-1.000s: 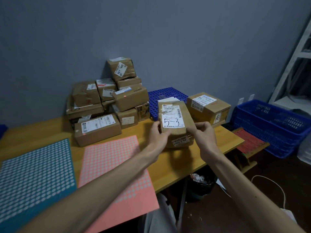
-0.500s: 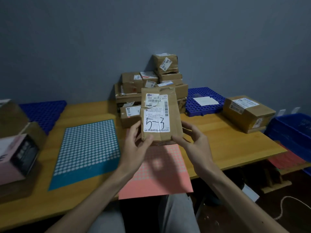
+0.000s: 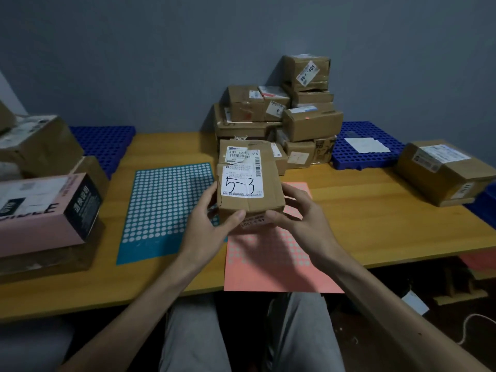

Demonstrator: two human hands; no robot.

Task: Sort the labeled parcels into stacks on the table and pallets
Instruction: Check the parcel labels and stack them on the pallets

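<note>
I'm holding the small cardboard parcel marked 5-3 point(image 3: 251, 181) just above the wooden table point(image 3: 362, 224), over the pink dotted sheet point(image 3: 268, 259), with my left hand point(image 3: 206, 226) and right hand point(image 3: 303, 218) gripping its lower sides. It looks light, stiff but dented, and the tape looks slick, so I'd grip the side panels. The unsorted parcel pile point(image 3: 281, 116) crowds close behind; the right blue pallet point(image 3: 367, 157) lies beyond it.

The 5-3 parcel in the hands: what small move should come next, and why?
Probably lower the parcel onto the pink sheet just beneath it, though where 5-3 belongs is not shown. The left hand and right hand grip it above the table, label facing up.
</note>
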